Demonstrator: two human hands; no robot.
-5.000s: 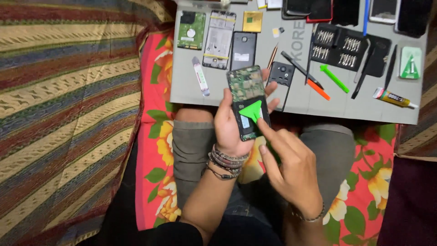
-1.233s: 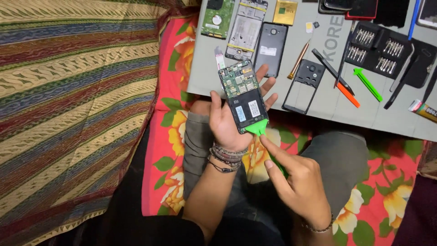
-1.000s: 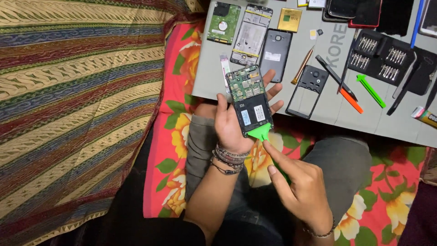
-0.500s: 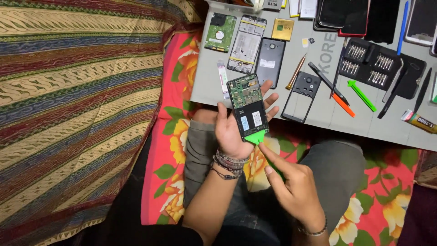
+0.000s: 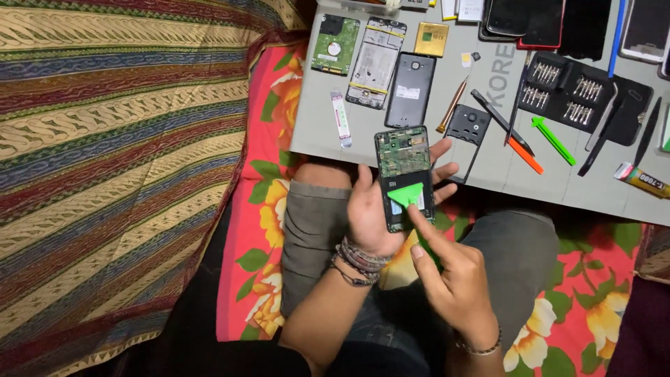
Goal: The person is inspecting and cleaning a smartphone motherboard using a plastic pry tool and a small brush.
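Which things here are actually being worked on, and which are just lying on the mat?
In hand:
- opened phone, back cover off, held in the left hand
- green triangular pick, pressed on the phone by the right hand

Lying about on the grey mat:
- hard drive
- phone frame
- dark back cover
- screwdriver bit set
- orange-tipped tool
- green pry tool
- glue tube

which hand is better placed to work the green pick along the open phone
Right, probably. The right hand already has fingers on the green pick, while the left hand cradles the opened phone from behind.
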